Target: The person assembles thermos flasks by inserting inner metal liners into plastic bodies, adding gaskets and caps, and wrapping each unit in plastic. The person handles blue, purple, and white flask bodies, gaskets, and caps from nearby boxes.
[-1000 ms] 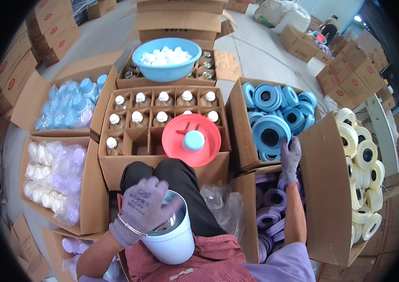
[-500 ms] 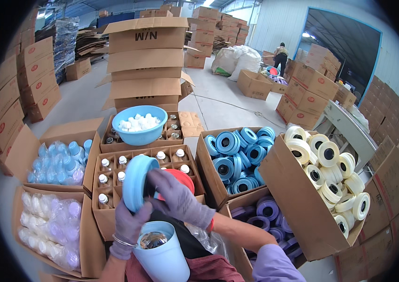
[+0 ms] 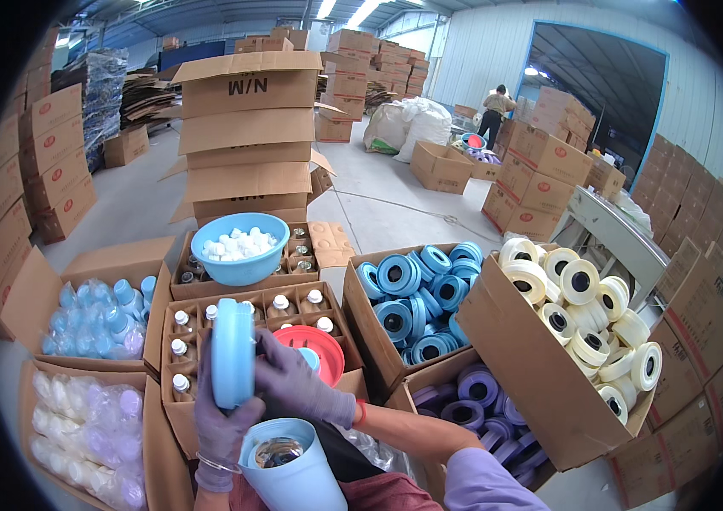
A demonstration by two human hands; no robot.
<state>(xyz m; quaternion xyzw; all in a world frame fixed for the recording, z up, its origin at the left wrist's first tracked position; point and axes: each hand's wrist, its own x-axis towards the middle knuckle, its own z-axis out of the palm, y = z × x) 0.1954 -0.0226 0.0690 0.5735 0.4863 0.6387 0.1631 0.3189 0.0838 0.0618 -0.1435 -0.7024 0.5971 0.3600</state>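
My left hand [image 3: 218, 426], in a grey-purple glove, grips a round blue ring-shaped lid [image 3: 233, 353] and holds it on edge. Against the lid's right face my gloved right hand [image 3: 306, 379] works with curled fingers; whatever lies between its fingertips is hidden. Below both hands a light blue cylindrical container [image 3: 297, 477] stands tilted between my legs. Its mouth shows a shiny silver inner piece [image 3: 279, 452]. Just beyond my right hand is a red round dish [image 3: 333, 349] with a small light blue and white piece in it, resting over a divided carton of white-capped bottles [image 3: 313, 300].
A blue basin [image 3: 242, 271] of white caps sits behind the bottles. Right of me stand cartons of blue rings [image 3: 395, 272], purple rings [image 3: 476, 383] and cream rings [image 3: 580, 281]. At left are cartons of bagged blue pieces [image 3: 93, 311] and bagged white and purple pieces [image 3: 89, 434]. A person [image 3: 495, 115] stands far off.
The lid has turned more edge-on and moved slightly left and down. My right hand has shifted left and a little down with it. More of the red dish shows.
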